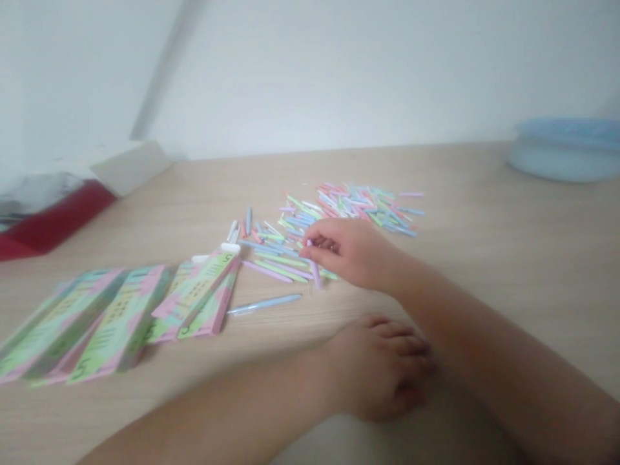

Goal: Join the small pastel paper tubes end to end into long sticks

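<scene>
My right hand (351, 252) pinches a thin lilac stick (314, 270) between its fingertips, just above the wooden tabletop (484, 258). It is at the near edge of a scattered heap of pastel pink, blue, green and white sticks (353, 210). My left hand (380, 368) rests on the table nearer to me, with its fingers curled together and nothing in them. A longer pale blue stick or pen (264, 303) lies between my right hand and several green-and-pink printed packs (119, 323), each marked with a 5.
A pale blue plastic tub with a lid (566, 152) stands at the far right of the table. At the far left are a red object (48, 223) and a white box or lid (130, 168). A white wall rises behind the table.
</scene>
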A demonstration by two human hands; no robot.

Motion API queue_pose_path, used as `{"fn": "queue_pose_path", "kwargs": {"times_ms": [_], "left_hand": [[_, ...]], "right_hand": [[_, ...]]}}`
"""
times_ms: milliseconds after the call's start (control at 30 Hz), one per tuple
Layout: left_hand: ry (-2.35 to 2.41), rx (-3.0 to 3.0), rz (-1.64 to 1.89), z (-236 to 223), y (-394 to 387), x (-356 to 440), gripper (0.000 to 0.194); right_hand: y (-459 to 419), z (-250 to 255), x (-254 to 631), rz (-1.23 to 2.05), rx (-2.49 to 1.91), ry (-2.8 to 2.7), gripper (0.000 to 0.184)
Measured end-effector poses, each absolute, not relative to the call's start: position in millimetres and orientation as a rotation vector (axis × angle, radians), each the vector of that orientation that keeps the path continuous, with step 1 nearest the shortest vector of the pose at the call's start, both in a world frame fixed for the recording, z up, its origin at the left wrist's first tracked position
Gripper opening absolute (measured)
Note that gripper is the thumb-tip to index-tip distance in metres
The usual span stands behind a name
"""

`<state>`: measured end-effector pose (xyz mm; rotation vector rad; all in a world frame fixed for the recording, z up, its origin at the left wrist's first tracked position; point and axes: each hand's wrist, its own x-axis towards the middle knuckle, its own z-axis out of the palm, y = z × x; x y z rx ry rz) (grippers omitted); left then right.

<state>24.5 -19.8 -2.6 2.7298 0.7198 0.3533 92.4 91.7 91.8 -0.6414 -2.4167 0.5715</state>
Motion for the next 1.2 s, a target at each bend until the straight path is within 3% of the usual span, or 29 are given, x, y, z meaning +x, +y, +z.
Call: {"fn": "queue_pose_path", "kwargs": {"times_ms": [433, 833, 1200], "left_hand": [[0.716, 2.721, 0.318, 2.9, -18.7, 24.4, 0.050], [0.723, 2.731, 0.344, 3.0, -20.0, 24.7, 0.046], [0.723, 2.770, 0.324, 1.9, -18.6, 24.9, 0.044]], "right_hand": [[90.7, 78.4, 84.5, 1.073, -0.456, -2.356, 0.010], [81.3, 79.5, 85.7, 0.688, -0.379, -2.526, 0.013], [76.1, 77.9, 83.1, 0.697, -0.409, -2.492, 0.011]]}}
